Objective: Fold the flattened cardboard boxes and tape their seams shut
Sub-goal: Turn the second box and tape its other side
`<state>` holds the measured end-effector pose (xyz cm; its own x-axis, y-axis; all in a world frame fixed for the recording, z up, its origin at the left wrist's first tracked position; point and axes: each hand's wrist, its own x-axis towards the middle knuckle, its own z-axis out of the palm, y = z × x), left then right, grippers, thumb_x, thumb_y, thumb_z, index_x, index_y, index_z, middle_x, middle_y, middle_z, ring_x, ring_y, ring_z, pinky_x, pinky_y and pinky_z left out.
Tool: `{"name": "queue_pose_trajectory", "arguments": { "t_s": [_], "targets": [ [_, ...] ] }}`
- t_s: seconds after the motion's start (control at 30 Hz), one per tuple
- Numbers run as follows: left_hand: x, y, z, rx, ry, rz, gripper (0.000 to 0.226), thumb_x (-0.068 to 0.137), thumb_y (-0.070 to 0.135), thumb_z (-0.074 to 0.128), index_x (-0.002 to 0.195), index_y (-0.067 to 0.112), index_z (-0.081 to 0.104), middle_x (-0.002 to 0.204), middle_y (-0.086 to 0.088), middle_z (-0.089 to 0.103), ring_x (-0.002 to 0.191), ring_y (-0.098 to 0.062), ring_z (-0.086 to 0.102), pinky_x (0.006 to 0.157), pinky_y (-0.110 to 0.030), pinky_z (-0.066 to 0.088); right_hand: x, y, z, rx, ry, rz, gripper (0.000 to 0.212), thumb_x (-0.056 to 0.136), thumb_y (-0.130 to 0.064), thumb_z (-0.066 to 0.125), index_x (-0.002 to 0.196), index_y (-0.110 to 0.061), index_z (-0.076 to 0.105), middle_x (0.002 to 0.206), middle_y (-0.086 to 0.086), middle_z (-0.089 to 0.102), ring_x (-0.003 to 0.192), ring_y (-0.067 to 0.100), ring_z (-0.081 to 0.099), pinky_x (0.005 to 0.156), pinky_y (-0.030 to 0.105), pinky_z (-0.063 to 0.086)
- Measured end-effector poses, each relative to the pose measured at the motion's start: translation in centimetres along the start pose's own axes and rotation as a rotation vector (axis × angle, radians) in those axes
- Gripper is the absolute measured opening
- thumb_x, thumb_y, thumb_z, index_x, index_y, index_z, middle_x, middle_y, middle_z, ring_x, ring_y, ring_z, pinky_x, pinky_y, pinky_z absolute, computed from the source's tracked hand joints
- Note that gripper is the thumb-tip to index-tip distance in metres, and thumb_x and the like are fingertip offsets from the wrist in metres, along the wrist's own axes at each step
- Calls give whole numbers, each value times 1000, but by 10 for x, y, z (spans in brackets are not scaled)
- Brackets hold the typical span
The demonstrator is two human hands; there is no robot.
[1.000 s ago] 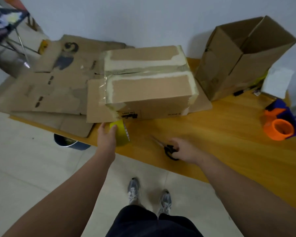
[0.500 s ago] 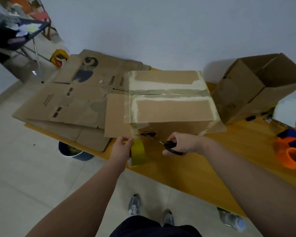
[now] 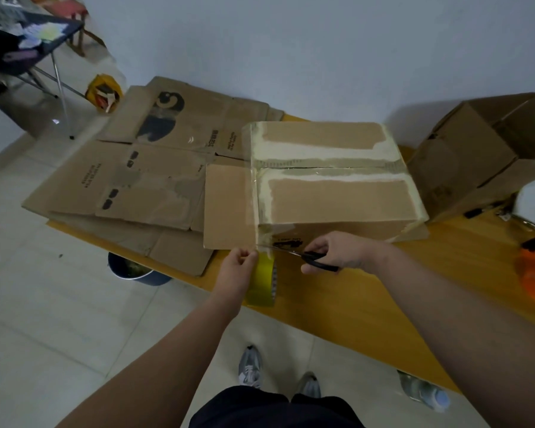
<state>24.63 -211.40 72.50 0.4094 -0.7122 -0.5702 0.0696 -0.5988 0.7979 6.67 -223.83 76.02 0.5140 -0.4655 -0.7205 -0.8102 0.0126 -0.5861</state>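
At frame centre, the folded box (image 3: pixel 334 193) sits on the surface (image 3: pixel 368 304); the left hand (image 3: pixel 238 267) grips the tape roll (image 3: pixel 261 282) below its corner; the right hand (image 3: pixel 337 253) grips scissors (image 3: pixel 309 259) at the tape.

arms: bare forearms (image 3: pixel 167 350) | legs: black garment (image 3: pixel 275 409), shorts or trousers unclear | feet: grey lace-up sneakers (image 3: pixel 250 367), pale laces

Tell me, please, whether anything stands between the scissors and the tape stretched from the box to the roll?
Nothing visible does. The scissors in the right hand reach the taut tape at the box's near corner; the left hand holds the tape roll below.
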Motion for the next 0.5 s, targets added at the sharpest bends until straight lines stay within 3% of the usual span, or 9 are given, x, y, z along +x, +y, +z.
{"name": "queue_pose_trajectory", "arguments": {
  "t_s": [0.27, 0.4, 0.5],
  "targets": [
    [4, 8, -11, 25, -9, 8, 14, 98, 28, 52, 95, 15, 58, 85, -2, 58, 73, -15, 53, 64, -27, 45, 7, -15, 1, -30, -4, 0, 56, 77, -46, 76, 126, -22, 64, 98, -12, 58, 75, 15, 56, 60, 21, 48],
    [8, 9, -12, 12, -26, -27, 18, 96, 29, 55, 98, 13, 61, 90, -7, 62, 80, -20, 58, 76, -37, 51, 8, -21, -1, -45, -6, -14, 51, 76, -48, 77, 120, -24, 68, 94, -9, 62, 74, 15, 54, 59, 24, 46],
    [9, 8, -13, -7, -38, -57, 18, 96, 28, 55, 101, 12, 62, 92, -8, 63, 81, -22, 59, 80, -40, 52, 9, -23, -1, -58, 9, -19, 42, 76, -46, 78, 112, -25, 72, 75, -7, 60, 61, 13, 47, 54, 24, 41]
  ]
}}
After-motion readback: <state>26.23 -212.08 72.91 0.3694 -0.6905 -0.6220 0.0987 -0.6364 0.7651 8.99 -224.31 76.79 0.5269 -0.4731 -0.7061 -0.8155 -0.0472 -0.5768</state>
